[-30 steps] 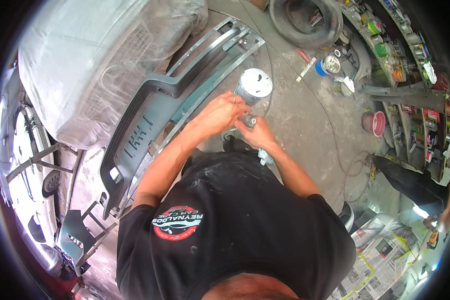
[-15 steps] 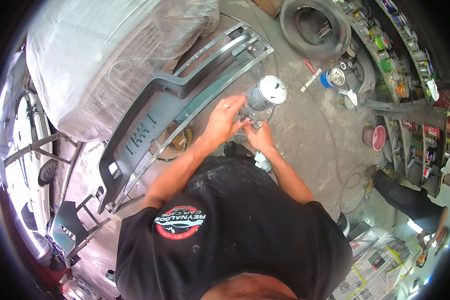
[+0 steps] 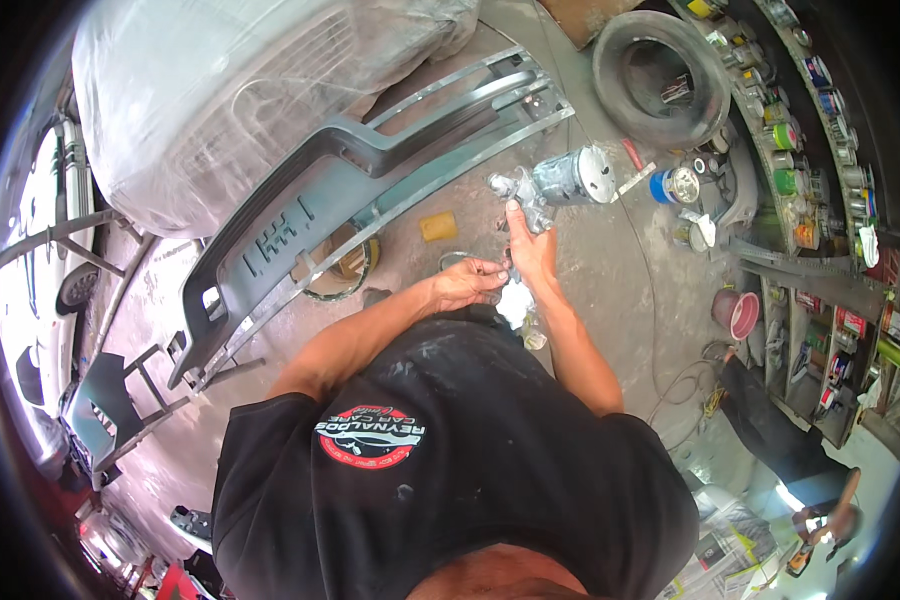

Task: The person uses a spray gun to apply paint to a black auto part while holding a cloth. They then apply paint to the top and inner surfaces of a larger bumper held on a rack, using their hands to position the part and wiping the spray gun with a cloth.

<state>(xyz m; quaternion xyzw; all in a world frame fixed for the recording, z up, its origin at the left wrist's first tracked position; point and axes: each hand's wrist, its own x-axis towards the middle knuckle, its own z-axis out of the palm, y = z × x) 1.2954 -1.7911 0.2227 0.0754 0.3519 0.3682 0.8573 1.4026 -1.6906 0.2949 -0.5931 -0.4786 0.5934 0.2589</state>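
Note:
My right hand [image 3: 533, 250] is closed round the handle of a metal spray gun [image 3: 522, 190], its thumb lying along the top of the gun. The gun is tilted, with its silver, paint-spattered cup [image 3: 575, 178] pointing to the right. My left hand [image 3: 467, 284] is beside it, thumb and fingertips pinched at the lower end of the gun's handle. What exactly the fingertips grip there is too small to tell. A pale crumpled cloth or paper [image 3: 515, 303] shows just below the hands, against my black shirt.
A dark bumper [image 3: 270, 215] rests on a metal stand at left, before a plastic-covered car [image 3: 200, 110]. A yellow block [image 3: 437, 226], a tyre [image 3: 660, 80], a blue can [image 3: 673, 186] and a hose [image 3: 655, 300] lie on the floor. Shelves of cans [image 3: 785, 150] and another person [image 3: 780, 420] are at right.
The spray gun has turned and its cup has swung right. My left hand has moved down from beside the cup to the handle's lower end. The yellow block has come into sight.

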